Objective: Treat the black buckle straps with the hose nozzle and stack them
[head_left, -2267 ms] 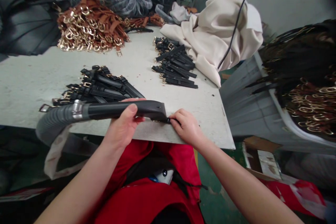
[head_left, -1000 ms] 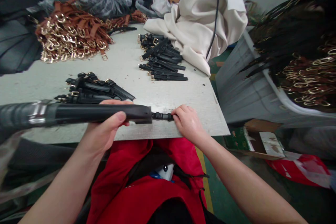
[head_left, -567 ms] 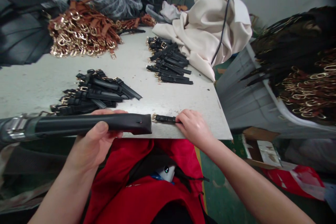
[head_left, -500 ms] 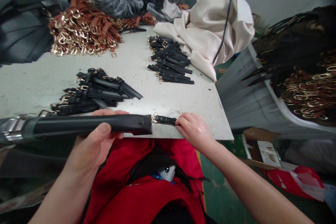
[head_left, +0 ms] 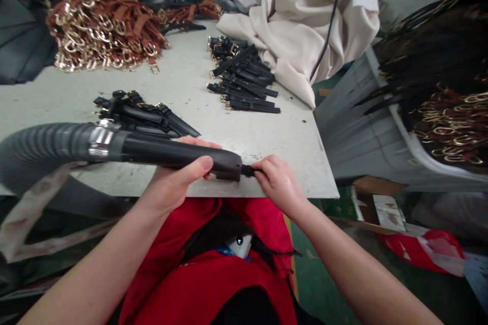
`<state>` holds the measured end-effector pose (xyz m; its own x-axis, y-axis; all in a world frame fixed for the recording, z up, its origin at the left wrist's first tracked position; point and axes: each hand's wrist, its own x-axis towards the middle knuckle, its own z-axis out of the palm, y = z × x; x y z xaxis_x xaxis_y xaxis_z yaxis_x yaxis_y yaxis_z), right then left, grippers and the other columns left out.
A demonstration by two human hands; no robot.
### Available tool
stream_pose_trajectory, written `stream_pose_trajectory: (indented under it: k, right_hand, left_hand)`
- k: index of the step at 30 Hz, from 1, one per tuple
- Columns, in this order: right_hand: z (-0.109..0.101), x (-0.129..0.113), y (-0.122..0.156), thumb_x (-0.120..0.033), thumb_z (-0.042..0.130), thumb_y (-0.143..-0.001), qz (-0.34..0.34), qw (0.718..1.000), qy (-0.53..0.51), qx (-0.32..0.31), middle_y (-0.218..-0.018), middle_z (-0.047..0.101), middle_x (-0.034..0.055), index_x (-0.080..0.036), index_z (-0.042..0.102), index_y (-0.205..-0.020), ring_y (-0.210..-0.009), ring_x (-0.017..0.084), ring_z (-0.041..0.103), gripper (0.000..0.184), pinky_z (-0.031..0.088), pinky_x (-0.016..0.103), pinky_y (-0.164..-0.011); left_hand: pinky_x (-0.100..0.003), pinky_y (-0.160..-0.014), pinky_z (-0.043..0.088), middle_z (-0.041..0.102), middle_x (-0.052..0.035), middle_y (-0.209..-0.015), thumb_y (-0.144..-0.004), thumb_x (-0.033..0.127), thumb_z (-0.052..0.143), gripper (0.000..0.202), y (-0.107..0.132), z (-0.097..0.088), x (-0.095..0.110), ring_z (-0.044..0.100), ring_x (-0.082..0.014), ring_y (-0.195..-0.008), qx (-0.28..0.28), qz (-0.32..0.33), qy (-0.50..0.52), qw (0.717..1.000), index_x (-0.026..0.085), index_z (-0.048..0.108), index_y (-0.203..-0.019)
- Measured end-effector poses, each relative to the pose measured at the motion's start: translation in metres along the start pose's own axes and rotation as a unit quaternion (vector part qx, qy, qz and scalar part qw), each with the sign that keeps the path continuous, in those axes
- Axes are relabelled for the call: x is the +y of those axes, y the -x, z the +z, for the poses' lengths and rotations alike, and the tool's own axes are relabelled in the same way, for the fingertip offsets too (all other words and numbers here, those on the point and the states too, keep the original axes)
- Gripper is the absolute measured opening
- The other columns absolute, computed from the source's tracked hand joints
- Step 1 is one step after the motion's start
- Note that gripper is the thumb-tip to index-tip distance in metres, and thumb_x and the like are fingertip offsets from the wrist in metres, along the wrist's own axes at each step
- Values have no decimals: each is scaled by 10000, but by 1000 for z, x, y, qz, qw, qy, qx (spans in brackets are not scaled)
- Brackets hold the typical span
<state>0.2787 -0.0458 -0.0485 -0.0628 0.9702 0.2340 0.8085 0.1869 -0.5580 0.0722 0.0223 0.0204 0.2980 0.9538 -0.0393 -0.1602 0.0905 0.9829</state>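
My left hand (head_left: 183, 172) is wrapped round a black hose nozzle (head_left: 163, 151), its thumb on top. A metal clamp (head_left: 102, 139) joins the nozzle to a ribbed grey hose (head_left: 49, 144) on the left. Between the fingertips of my right hand (head_left: 277, 179) is a short black buckle strap (head_left: 248, 170), held just above the table's front edge. The nozzle's mouth covers the strap's buckle end, so only a short length shows. Behind the nozzle lies a pile of black buckle straps (head_left: 152, 117), partly hidden by it.
A second black strap pile (head_left: 242, 76) lies further back, beside cream cloth (head_left: 301, 20). Brown straps with gold clasps (head_left: 102, 25) are heaped at the back left. Right of the table (head_left: 305, 147) stands a grey bin (head_left: 346, 111) of straps; an open carton (head_left: 377, 208) sits below.
My left hand has moved the nozzle to the right, over the strap's buckle end, bringing more hose into view. My right hand still pinches the strap. The view has shifted slightly.
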Motion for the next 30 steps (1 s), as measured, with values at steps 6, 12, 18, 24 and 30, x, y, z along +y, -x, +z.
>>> stream_pose_trajectory:
  k: [6,12,18,24,30]
  right_hand:
    - [1,0,0,-148,470,-901,3,1000,8,3,-880,612,99,-174,659,-959,-857,243,577,199,463,386,-763]
    - [2,-2,1,-137,467,-892,2,1000,10,21,-918,633,119,-142,629,-1036,-862,251,584,217,467,403,-791]
    - [3,-1,2,-136,467,-879,16,999,-6,30,-929,641,114,-175,603,-1089,-879,255,600,253,482,419,-790]
    - [3,-1,2,-132,455,-882,14,1000,10,21,-941,634,114,-179,609,-1099,-881,253,600,270,474,432,-810]
    - [1,-1,3,-155,450,-909,10,999,30,1,-907,623,103,-187,631,-1091,-874,250,578,259,465,406,-780]
  left_hand:
    - [-232,-474,465,726,-45,-852,-598,328,832,280,-2,7,-1,606,-151,-626,-31,-9,23,999,198,662,-778]
    - [-250,-485,467,729,-49,-853,-620,322,824,270,-2,0,3,607,-162,-627,-2,-10,-11,1000,201,674,-809]
    - [-268,-539,471,733,-45,-895,-630,321,823,271,-1,1,1,628,-172,-678,-60,-16,-17,998,209,664,-819]
    - [-257,-480,416,733,-28,-831,-611,318,821,251,-6,-8,6,576,-146,-603,28,8,6,1000,213,673,-785]
    - [-260,-483,434,738,-34,-863,-580,307,829,272,-10,-13,1,608,-171,-656,14,-8,12,1000,214,665,-777]
